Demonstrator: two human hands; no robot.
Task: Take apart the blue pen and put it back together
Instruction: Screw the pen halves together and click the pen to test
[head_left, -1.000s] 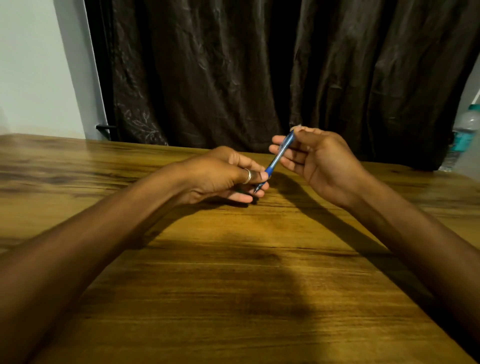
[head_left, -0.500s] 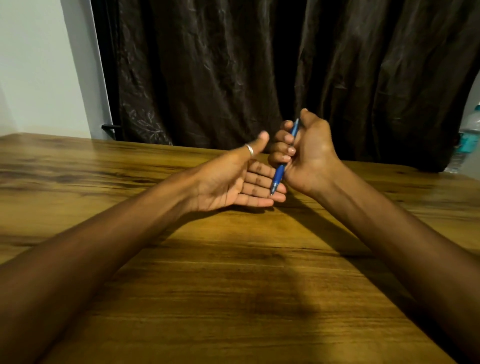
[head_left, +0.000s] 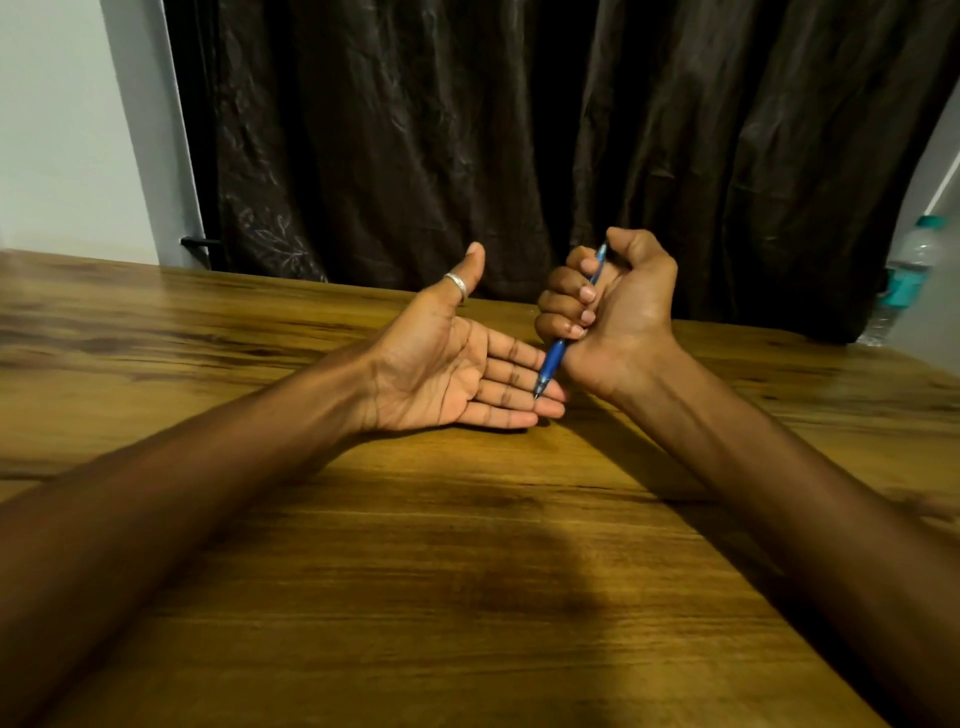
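Observation:
The blue pen (head_left: 551, 361) stands nearly upright in my right hand (head_left: 613, 312), which is closed in a fist around its barrel. Its top end pokes out by the thumb and its tip points down. My left hand (head_left: 457, 364) lies palm up beside it, fingers stretched out flat and thumb raised, with a silver ring on the thumb. The pen's tip hovers at or just above the left fingertips; I cannot tell if it touches them. Nothing lies in the left palm. The pen looks whole.
Both forearms rest over a wooden table (head_left: 467, 597). A dark curtain (head_left: 519, 130) hangs behind the far edge. A clear plastic bottle with a teal label (head_left: 906, 275) stands at the far right.
My left hand let go of the pen's tip and turned palm up. My right hand closed into a fist around the pen and swung it upright, tip down.

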